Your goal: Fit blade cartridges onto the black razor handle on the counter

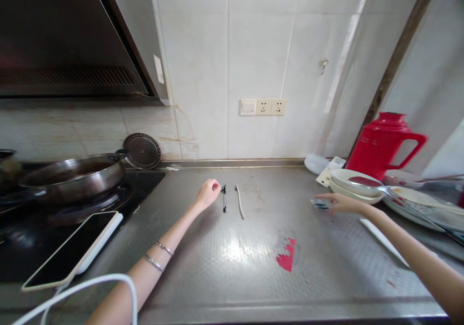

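My left hand (209, 193) is closed, with its fingertips pinched at the top of a thin black piece with a shiny shaft (225, 201); its exact kind is too small to make out. Just right of that, a slim whitish stick, slightly bent (239, 203), lies apart on the steel counter (232, 286). Over on the right, my right hand (340, 203) has its fingers and thumb at a small clear packet with dark marks (319, 204), low over the counter. Part of the packet is hidden by the fingers.
A phone (72, 252) with a white cable (108, 277) lies at the left by the stove and pan (79, 175). Stacked bowls (357, 197), plates (416, 199) and a red thermos jug (380, 143) crowd the right. A torn red patch (287, 256) marks the counter.
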Motion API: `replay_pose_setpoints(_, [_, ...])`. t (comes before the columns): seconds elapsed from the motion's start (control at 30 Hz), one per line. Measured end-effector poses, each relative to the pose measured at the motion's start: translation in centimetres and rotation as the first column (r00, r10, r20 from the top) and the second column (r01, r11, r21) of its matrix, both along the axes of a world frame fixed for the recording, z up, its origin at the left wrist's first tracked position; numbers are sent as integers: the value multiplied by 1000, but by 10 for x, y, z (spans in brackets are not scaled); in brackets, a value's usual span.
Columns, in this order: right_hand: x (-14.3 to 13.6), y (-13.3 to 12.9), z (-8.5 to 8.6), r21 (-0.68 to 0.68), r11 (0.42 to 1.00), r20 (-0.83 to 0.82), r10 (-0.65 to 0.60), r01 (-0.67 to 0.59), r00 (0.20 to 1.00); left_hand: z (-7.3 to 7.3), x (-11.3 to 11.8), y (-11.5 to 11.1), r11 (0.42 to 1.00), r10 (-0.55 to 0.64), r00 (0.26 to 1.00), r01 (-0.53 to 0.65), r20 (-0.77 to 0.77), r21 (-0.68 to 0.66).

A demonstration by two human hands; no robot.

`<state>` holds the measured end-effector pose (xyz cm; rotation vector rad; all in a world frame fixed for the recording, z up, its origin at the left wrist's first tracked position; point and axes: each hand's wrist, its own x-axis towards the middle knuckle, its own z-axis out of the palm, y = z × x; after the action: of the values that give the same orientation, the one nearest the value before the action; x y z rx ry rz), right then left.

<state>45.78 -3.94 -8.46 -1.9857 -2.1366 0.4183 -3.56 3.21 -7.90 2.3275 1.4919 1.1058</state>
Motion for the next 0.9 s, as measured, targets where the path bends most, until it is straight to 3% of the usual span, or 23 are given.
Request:
replay_pose_setpoints(0.2, [-6,0,4,-80,996,-22,-34,32,999,-6,2,4,996,8,997,-14,71,84])
replay_pose_setpoints(0.37, [-1,9,-3,-77,997,-7,-28,27,1000,-10,7,7,995,-28,993,18,113,94])
replay_pose_setpoints(0.6, [7,12,-12,-13,997,0,77,-77,997,-2,11,0,997,-63,987,56,148,50])
replay_pose_setpoints(0.9, [11,16,-18,64,994,-11,92,-91,996,7,10,-5,992,-114,983,105,142,67])
